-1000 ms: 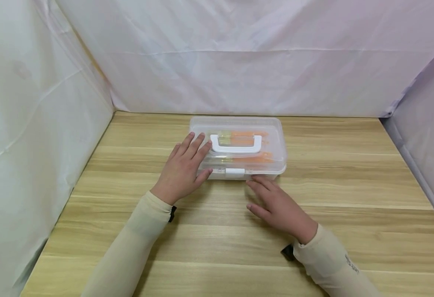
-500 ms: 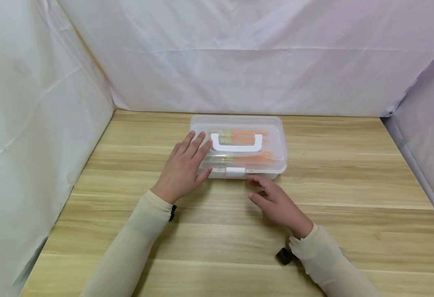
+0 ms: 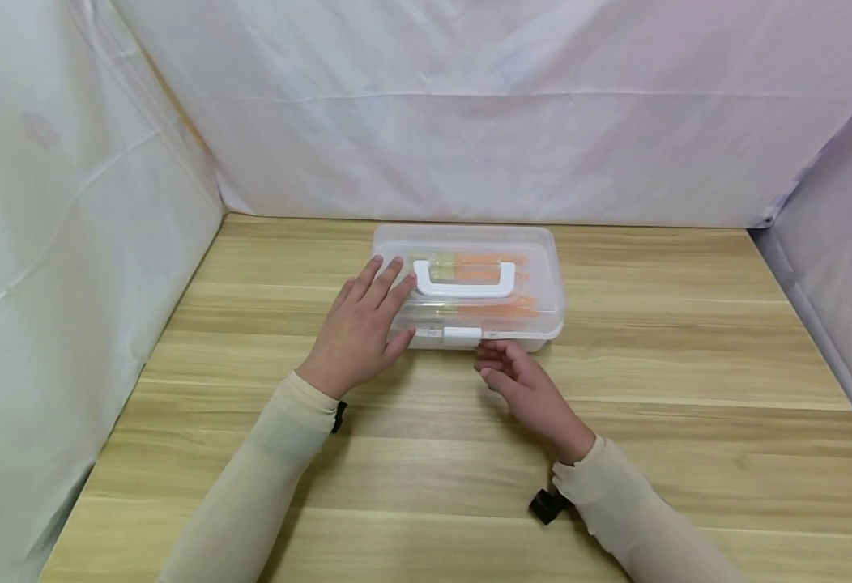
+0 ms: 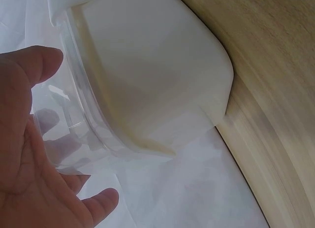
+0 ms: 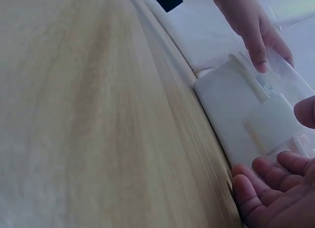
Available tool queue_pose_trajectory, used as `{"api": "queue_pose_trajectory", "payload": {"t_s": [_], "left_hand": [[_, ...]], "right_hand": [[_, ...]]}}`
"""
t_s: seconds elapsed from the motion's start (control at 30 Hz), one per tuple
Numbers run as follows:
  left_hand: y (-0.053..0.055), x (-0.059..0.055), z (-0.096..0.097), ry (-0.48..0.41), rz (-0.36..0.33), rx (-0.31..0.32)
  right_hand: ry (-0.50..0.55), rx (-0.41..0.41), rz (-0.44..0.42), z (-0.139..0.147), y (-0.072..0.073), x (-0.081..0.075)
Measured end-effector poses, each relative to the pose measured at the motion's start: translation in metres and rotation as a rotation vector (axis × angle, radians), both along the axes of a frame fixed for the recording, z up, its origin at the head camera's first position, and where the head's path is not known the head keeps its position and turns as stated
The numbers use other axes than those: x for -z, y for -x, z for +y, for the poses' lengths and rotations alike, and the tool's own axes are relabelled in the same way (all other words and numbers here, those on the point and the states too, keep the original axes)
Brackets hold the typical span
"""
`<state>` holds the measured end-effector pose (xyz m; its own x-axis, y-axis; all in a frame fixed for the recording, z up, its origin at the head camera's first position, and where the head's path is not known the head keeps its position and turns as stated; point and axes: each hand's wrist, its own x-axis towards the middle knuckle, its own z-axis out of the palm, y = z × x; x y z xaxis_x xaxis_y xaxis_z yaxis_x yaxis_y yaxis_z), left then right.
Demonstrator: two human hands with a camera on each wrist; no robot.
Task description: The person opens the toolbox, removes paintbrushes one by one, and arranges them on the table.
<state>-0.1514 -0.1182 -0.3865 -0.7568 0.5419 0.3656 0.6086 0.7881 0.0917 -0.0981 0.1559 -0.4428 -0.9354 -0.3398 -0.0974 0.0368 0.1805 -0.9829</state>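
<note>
A clear-lidded plastic box point(image 3: 538, 243) stands near the back of the table, its lid down. It has a white carry handle point(image 3: 464, 291) and a white front latch point(image 3: 462, 336). Orange-and-yellowish long items point(image 3: 499, 311) show blurred through the lid. My left hand point(image 3: 356, 328) rests on the lid's left end with fingers spread and thumb at the front rim. At the box's front, just right of the latch, is my right hand point(image 3: 531, 397). In the right wrist view its loosely bent fingers point(image 5: 268, 169) lie close below the latch, thumb apart, pinching nothing.
The wood-grain table point(image 3: 411, 486) spreads around the box. White cloth walls point(image 3: 470, 146) rise behind it and at both sides. A black wrist device point(image 3: 546, 506) juts from the right sleeve.
My right hand has shifted slightly left along the box front to beside the latch, its fingers bending more. My left hand and the box stay in place.
</note>
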Motion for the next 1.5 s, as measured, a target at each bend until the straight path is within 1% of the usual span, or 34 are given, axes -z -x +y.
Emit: {"api": "queue_pose_trajectory", "payload": {"t_s": [0.2,0.47,0.63,0.9,1.5], "left_hand": [[0.000,0.001,0.000,0.001,0.001,-0.002],[0.000,0.001,0.000,0.014,-0.010,-0.003],[0.001,0.000,-0.001,0.018,-0.005,-0.002],[0.000,0.001,0.000,0.014,-0.001,-0.005],[0.001,0.001,0.000,0.013,0.014,0.001]], "right_hand": [[0.090,-0.002,-0.073,-0.003,0.001,0.001],[0.272,0.022,-0.212,-0.005,0.002,0.000],[0.359,0.044,-0.252,-0.007,0.001,-0.001],[0.421,0.062,-0.261,-0.011,0.001,0.002],[0.416,0.072,-0.267,-0.013,0.000,0.001]]}}
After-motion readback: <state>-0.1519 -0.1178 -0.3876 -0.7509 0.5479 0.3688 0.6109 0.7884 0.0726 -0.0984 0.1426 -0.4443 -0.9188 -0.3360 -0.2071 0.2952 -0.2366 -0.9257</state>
